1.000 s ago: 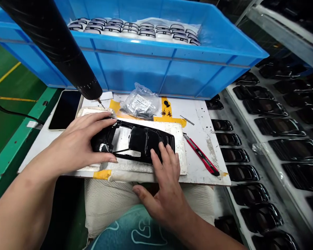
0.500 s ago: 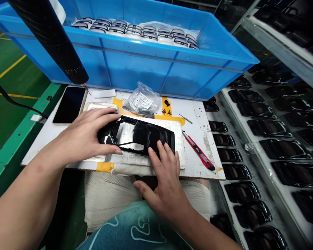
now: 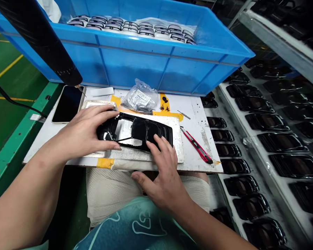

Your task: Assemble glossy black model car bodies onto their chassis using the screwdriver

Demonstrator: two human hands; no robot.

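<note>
A glossy black model car body [image 3: 143, 130] lies lengthwise on a white foam pad [image 3: 177, 152], its window openings facing up. My left hand [image 3: 85, 130] grips its left end, thumb along the near side and fingers over the far side. My right hand [image 3: 161, 170] has its fingers apart, the fingertips resting on the near right part of the car body and the thumb held away from it. Right of the pad lies a red utility knife [image 3: 197, 146]. Behind the pad sits a clear plastic bag [image 3: 141, 99] with a printed label.
A blue bin [image 3: 135, 66] holding rows of dark-rimmed clear parts [image 3: 146, 29] stands behind the board. A black powered screwdriver [image 3: 54, 52] hangs at upper left above a phone [image 3: 68, 104]. Racks of black car bodies [image 3: 266, 121] fill the right side.
The view has shifted slightly. Both hands keep nearly the same places on the car body, with no clear change in grip.
</note>
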